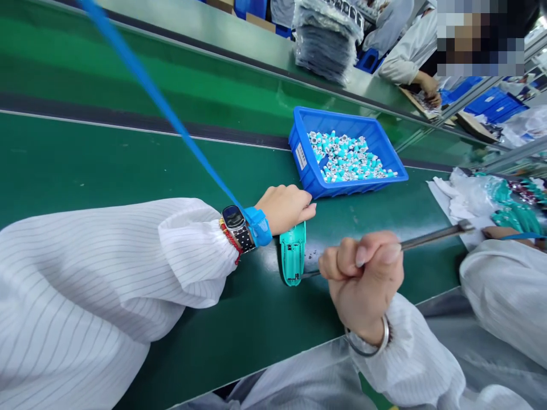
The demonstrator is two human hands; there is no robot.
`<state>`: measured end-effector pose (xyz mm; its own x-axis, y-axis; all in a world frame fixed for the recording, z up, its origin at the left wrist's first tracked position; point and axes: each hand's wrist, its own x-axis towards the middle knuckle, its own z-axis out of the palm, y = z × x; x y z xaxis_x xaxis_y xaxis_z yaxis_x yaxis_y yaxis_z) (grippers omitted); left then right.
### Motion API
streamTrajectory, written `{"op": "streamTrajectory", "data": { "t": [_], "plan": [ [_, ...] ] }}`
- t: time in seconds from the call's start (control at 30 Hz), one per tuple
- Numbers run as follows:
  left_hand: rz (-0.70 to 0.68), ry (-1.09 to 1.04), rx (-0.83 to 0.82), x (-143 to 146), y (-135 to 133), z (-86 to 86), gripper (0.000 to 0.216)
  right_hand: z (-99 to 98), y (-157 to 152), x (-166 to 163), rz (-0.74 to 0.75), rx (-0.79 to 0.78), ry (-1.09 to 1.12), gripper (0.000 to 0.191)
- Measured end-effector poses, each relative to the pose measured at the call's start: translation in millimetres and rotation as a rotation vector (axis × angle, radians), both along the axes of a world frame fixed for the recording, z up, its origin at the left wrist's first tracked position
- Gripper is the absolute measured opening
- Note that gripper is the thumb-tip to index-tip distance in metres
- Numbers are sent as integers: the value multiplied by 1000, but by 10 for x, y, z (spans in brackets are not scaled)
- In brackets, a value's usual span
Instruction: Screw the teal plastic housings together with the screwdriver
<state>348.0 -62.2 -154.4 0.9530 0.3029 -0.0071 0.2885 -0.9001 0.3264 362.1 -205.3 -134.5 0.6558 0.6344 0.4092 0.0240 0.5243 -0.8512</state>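
Observation:
My left hand [287, 208] is curled closed and presses on the top end of a teal plastic housing [293, 255] that lies on the green belt [128, 165]. A watch and a blue wrist strap sit on that wrist. My right hand [363, 276] is a fist wrapped round long metal tweezers [431, 236]. The tweezers' tip touches the lower end of the teal housing. Their other end sticks out to the right.
A blue bin [308, 171] of small teal-and-white parts stands just beyond the housing. To the right, another person's sleeve [504, 285] and hand rest by a pile of teal housings [513, 210] and plastic bags. A further person sits across the belt by a wrapped stack [327, 40].

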Motion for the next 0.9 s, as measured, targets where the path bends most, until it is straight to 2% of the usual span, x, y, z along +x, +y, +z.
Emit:
{"op": "streamTrajectory", "data": {
  "t": [0.33, 0.67, 0.77, 0.9],
  "plan": [
    [4, -16, 15, -1, -4, -8, 42, -76, 3, -107, 17, 12, -35, 28],
    [18, -18, -42, 17, -9, -2, 37, -134, 26, -152, -52, 9, -151, 25],
    [23, -82, -132, 23, 19, -9, 33, -211, 8, -159, -42, 68, -190, 23],
    [-46, -221, -408, 18, 177, -88, 27, -315, -11, -165, 67, 94, -233, 19]
  ]
}}
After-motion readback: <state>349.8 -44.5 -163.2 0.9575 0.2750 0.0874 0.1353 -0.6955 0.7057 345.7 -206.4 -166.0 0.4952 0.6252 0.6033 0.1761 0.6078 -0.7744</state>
